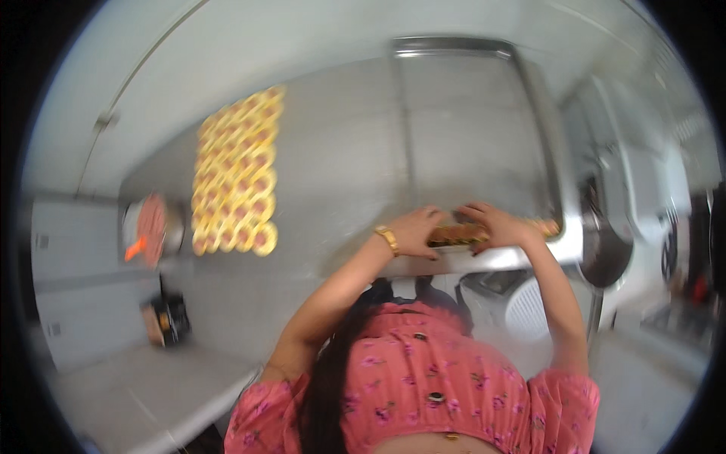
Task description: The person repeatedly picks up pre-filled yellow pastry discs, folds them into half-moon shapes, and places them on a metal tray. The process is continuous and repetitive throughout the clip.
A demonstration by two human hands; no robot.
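Note:
A short row of small brownish-yellow filled pieces (448,235) lies between my hands, at the near edge of a large shallow metal tray (554,163). My left hand (416,231), with a gold-coloured watch or bracelet at the wrist, is curled against the row's left end. From above and the right, my right hand (495,225) bends its fingers around the row, hiding part of it. More pieces (544,227) show just right of that hand, inside the tray. Blur hides the exact finger contact.
Yellow dough rounds with pink filling (236,170) stand in a block of several rows on the metal table (333,151). Left of them is a metal bowl (174,227) of pink filling with an orange-handled tool (136,248). A dark pan (609,253) sits at the right.

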